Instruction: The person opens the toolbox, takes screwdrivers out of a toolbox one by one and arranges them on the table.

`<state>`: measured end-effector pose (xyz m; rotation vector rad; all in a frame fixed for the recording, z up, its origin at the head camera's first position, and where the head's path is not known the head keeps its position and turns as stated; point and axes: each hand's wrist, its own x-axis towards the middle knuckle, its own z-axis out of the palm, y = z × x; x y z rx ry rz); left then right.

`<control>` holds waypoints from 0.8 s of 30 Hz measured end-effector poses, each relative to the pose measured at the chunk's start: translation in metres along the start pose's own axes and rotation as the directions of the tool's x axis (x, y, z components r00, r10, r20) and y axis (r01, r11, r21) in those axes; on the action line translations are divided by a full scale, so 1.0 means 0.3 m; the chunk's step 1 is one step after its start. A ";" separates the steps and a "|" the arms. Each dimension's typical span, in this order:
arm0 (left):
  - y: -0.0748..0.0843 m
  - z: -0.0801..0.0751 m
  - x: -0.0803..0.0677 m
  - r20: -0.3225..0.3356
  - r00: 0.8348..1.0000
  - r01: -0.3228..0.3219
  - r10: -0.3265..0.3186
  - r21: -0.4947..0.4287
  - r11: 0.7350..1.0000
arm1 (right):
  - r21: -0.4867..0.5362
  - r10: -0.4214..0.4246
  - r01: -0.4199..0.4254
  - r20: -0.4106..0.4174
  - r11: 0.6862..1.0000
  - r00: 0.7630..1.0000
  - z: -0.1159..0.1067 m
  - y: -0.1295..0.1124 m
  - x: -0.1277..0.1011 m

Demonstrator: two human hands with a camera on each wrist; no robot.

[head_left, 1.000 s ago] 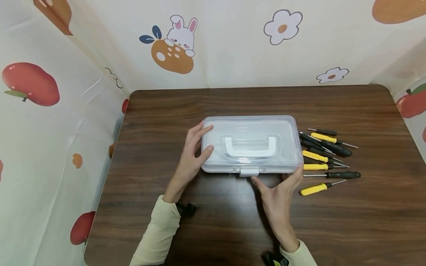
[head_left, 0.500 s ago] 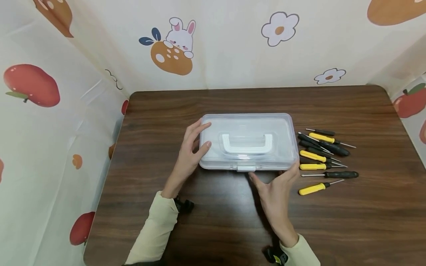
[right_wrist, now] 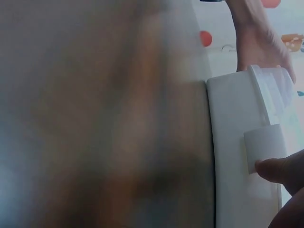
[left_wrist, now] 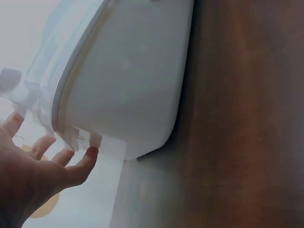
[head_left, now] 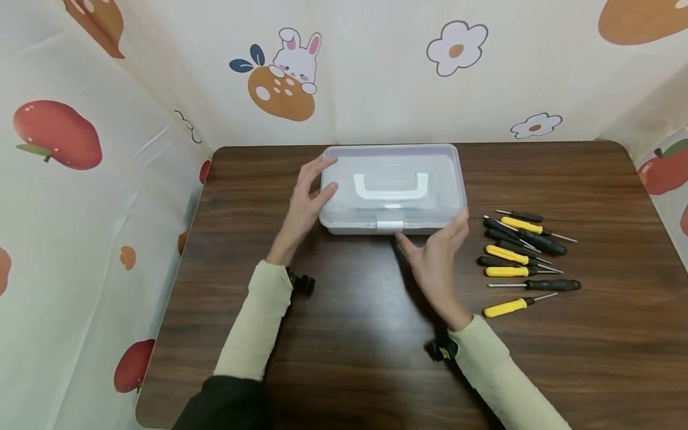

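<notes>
1. Box is sitting at the far middle of the table, shut, its long side running left to right in front of me.
2. I am holding its left end with my left hand, fingers curled a little round the corner.
3. I am touching its near side with my right hand, thumb by the white latch, fingers loose and straight.
4. Both hands are sitting about the same way from the box, arms reaching out.
5. Screwdrivers are lying to the right, nearer my right hand.
</notes>
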<state>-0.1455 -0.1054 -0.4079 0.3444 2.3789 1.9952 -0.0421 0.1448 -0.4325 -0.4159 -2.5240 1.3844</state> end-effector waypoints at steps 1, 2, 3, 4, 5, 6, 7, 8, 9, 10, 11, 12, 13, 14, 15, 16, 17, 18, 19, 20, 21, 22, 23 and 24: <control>-0.005 -0.003 0.023 -0.002 1.000 0.004 -0.004 -0.001 1.000 | 0.001 -0.001 0.001 -0.001 1.000 1.000 0.009 -0.004 0.021; -0.008 -0.006 0.046 -0.005 1.000 0.013 -0.013 0.001 1.000 | 0.000 -0.003 0.003 -0.006 1.000 1.000 0.018 -0.007 0.043; -0.011 -0.009 0.068 -0.008 1.000 0.013 -0.013 0.008 1.000 | -0.001 -0.004 0.004 -0.010 1.000 1.000 0.027 -0.009 0.064; -0.013 -0.011 0.089 -0.011 1.000 0.018 -0.018 0.018 1.000 | -0.003 -0.006 0.006 -0.013 1.000 1.000 0.035 -0.011 0.084; -0.015 -0.013 0.110 -0.015 1.000 0.018 -0.018 0.024 1.000 | -0.005 -0.009 0.009 -0.016 1.000 1.000 0.043 -0.013 0.103; -0.018 -0.015 0.129 -0.017 1.000 0.022 -0.021 0.036 0.999 | -0.007 -0.014 0.014 -0.019 1.000 1.000 0.050 -0.014 0.122; -0.022 -0.016 0.148 -0.019 1.000 0.023 -0.022 0.048 0.999 | -0.011 -0.019 0.019 -0.023 1.000 1.000 0.056 -0.015 0.139; -0.023 -0.016 0.165 -0.019 0.999 0.027 -0.026 0.059 0.998 | -0.014 -0.026 0.026 -0.028 1.000 0.999 0.061 -0.016 0.155; -0.026 -0.016 0.180 -0.019 1.000 0.026 -0.025 0.067 0.997 | -0.017 -0.032 0.032 -0.031 0.999 0.999 0.065 -0.017 0.170; -0.029 -0.016 0.194 -0.017 0.999 0.032 -0.031 0.074 0.997 | -0.018 -0.038 0.038 -0.032 0.999 0.999 0.068 -0.018 0.184; -0.032 -0.015 0.206 -0.016 0.999 0.029 -0.028 0.077 0.997 | -0.016 -0.043 0.042 -0.037 0.999 0.998 0.070 -0.018 0.197; -0.036 -0.014 0.219 -0.012 1.000 0.025 -0.024 0.079 0.997 | -0.014 -0.045 0.045 -0.039 0.999 0.998 0.074 -0.015 0.209; -0.037 -0.013 0.231 -0.008 1.000 0.024 -0.023 0.076 0.997 | -0.015 -0.049 0.049 -0.043 0.999 0.998 0.076 -0.012 0.221; -0.035 -0.011 0.242 -0.001 1.000 0.025 -0.025 0.070 0.997 | -0.015 -0.050 0.049 -0.046 0.999 0.998 0.079 -0.010 0.232; -0.036 -0.010 0.255 0.004 1.000 0.028 -0.029 0.065 0.997 | -0.014 -0.050 0.050 -0.048 0.999 0.998 0.082 -0.005 0.243; -0.038 -0.009 0.267 0.009 1.000 0.028 -0.029 0.059 0.998 | -0.015 -0.050 0.050 -0.050 0.999 0.997 0.084 -0.002 0.252; -0.038 -0.008 0.278 0.015 0.999 0.032 -0.033 0.053 0.998 | -0.016 -0.053 0.052 -0.054 0.999 0.997 0.087 0.002 0.262; -0.039 -0.009 0.288 0.020 0.999 0.037 -0.039 0.053 0.998 | -0.021 -0.057 0.056 -0.054 0.998 0.997 0.090 0.005 0.271; -0.039 -0.010 0.298 0.023 0.999 0.046 -0.047 0.057 0.997 | -0.023 -0.063 0.061 -0.054 0.998 0.997 0.090 0.006 0.279; -0.040 -0.013 0.306 0.025 0.998 0.049 -0.051 0.063 0.997 | -0.023 -0.065 0.064 -0.046 0.998 0.997 0.090 0.009 0.287; -0.044 -0.017 0.313 0.023 0.998 0.054 -0.055 0.073 0.996 | -0.030 -0.074 0.073 -0.035 0.997 0.997 0.088 0.013 0.294; -0.044 -0.021 0.317 0.022 0.998 0.056 -0.058 0.082 0.995 | -0.041 -0.082 0.081 -0.018 0.996 0.997 0.082 0.017 0.300; -0.043 -0.026 0.320 0.019 0.998 0.062 -0.064 0.101 0.993 | -0.049 -0.093 0.093 0.004 0.994 0.996 0.074 0.020 0.305; -0.043 -0.032 0.322 0.011 0.998 0.064 -0.066 0.115 0.991 | -0.062 -0.105 0.107 0.029 0.992 0.994 0.061 0.024 0.309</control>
